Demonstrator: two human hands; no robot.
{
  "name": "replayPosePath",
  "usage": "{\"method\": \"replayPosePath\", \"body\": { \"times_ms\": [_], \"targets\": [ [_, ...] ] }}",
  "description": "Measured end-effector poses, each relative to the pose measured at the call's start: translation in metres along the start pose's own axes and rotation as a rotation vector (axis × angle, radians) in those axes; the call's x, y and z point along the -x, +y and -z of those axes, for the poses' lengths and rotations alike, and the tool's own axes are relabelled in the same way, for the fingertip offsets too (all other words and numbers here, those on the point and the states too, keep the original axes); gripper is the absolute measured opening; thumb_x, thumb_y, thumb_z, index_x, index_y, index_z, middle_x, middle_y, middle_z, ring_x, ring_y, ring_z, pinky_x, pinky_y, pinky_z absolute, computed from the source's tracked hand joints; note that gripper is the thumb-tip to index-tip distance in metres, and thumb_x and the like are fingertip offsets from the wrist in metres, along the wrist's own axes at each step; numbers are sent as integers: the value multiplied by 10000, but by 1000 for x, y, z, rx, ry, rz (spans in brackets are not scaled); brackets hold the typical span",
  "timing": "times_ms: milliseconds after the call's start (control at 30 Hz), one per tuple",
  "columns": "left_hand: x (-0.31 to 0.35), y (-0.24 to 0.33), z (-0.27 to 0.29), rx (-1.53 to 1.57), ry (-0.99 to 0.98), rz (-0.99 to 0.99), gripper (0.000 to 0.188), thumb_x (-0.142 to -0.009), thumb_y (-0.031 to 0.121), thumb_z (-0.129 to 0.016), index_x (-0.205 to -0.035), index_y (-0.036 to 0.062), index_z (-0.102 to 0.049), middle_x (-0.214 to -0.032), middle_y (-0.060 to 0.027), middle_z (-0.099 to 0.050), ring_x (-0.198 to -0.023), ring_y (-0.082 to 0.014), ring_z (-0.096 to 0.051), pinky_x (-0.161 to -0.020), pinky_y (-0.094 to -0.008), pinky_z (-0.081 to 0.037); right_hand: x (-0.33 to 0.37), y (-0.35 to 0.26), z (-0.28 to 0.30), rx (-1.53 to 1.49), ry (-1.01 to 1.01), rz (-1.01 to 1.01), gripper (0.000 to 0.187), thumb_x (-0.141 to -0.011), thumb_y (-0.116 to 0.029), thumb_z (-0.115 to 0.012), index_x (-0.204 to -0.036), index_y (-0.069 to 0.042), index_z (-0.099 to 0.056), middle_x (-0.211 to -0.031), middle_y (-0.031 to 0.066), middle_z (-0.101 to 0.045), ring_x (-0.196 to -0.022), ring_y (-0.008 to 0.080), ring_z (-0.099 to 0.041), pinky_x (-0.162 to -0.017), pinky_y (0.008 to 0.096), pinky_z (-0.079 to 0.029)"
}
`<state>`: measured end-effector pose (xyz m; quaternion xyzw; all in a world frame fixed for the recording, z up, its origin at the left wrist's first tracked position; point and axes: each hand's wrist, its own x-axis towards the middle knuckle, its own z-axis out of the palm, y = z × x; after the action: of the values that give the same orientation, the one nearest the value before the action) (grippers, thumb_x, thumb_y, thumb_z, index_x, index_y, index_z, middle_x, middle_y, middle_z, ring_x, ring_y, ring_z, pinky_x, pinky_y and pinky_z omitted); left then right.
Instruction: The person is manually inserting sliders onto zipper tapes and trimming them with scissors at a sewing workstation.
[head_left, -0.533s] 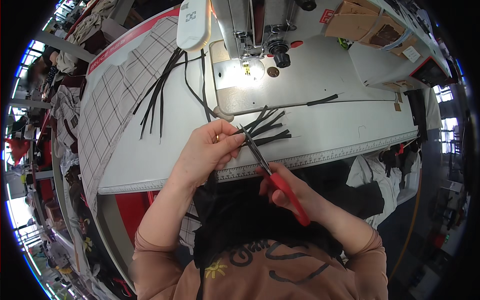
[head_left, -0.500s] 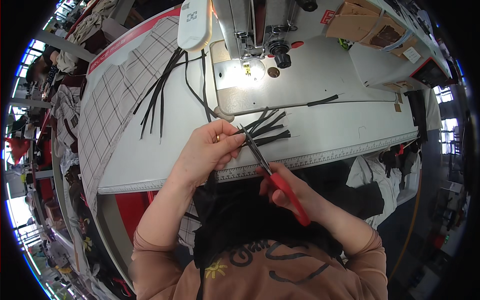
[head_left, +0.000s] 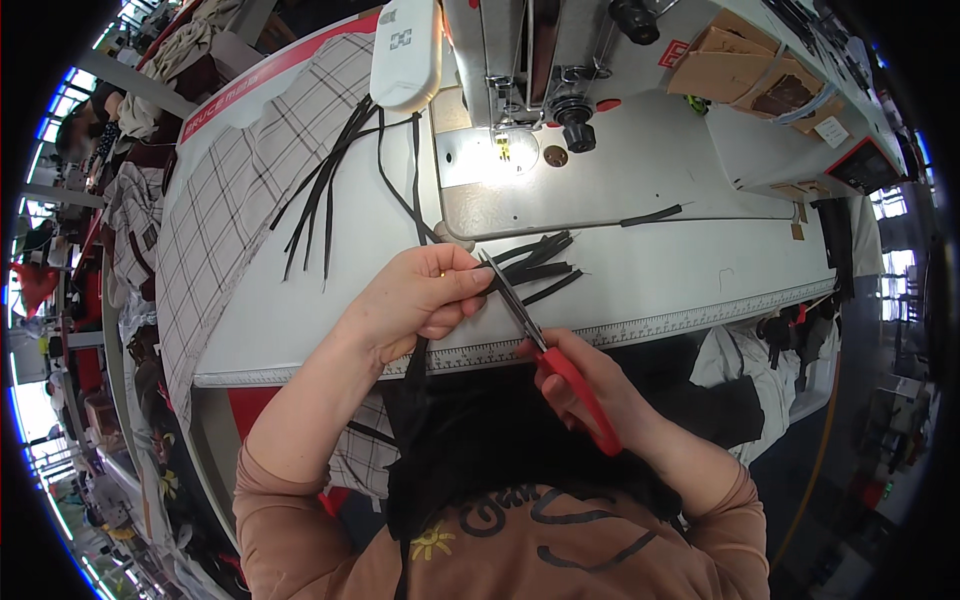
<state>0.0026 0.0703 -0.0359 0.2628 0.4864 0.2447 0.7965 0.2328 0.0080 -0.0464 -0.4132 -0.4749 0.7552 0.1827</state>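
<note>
My left hand (head_left: 437, 290) pinches a bunch of narrow black fabric strips (head_left: 545, 270) near the table's front edge, their ends fanning out to the right. A pair of red-handled scissors (head_left: 580, 395) is gripped in my right hand (head_left: 600, 385). Its blades lie over the strips right beside my left fingertips; whether they are cutting through cannot be made out. One black length hangs below my left hand over the table edge. More black strips (head_left: 325, 200) lie at the left, and a single short strip (head_left: 652, 216) rests apart on the right.
A lit sewing machine (head_left: 535, 75) stands at the back of the white table (head_left: 690, 262). Plaid fabric (head_left: 245, 170) covers the left side. A measuring tape (head_left: 640, 322) runs along the front edge. A cardboard box (head_left: 735, 70) sits at the back right.
The strips' loose ends have shifted and bunched differently beyond the scissors. My left elbow has moved slightly outward. Both hands keep their holds, and the view has shifted a little.
</note>
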Motion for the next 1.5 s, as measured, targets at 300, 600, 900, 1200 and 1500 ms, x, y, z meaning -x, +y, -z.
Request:
{"method": "replayPosePath", "body": {
  "times_ms": [300,600,900,1200,1500],
  "targets": [
    [-7,1,3,0,10,12,92,-915,120,-559,-873,42,-533,-695,-26,-533,-417,-4,-297,-350,-153,-188,-3,-8,-1,-9,22,-37,563,-887,-508,-530,-1162,-20,-470,-668,-22,-445,-507,52,-451,-453,193,-379],
    [-9,5,11,-7,-44,5,108,-913,143,-576,-899,48,-528,-686,-24,-536,-428,-9,-315,-367,-166,-193,-3,-12,1,25,51,-65,536,-899,-507,-502,-1143,-30,-493,-651,-24,-446,-460,49,-441,-387,190,-353],
    [9,0,-23,73,-117,-79,174,-961,195,-481,-999,33,-530,-719,-28,-525,-471,-24,-342,-408,-163,-239,3,-22,3,177,277,345,462,-788,25,-683,-1185,-19,-451,-977,93,-598,-790,96,-588,-742,245,-514],
    [14,-10,-58,-348,-15,-286,290,-990,142,-368,-1242,38,-466,-793,-10,-537,-639,-30,-467,-575,-181,-417,-9,-21,0,-5,364,462,485,-790,12,-687,-1191,-38,-419,-1037,81,-582,-762,64,-548,-720,205,-476],
    [20,-10,-68,-484,-63,-324,344,-984,142,-378,-1313,52,-419,-863,-4,-549,-625,-26,-415,-567,-167,-368,-11,-23,-2,-321,303,454,394,-840,3,-610,-1170,-39,-398,-922,74,-581,-775,97,-575,-654,225,-509]
  ]
}}
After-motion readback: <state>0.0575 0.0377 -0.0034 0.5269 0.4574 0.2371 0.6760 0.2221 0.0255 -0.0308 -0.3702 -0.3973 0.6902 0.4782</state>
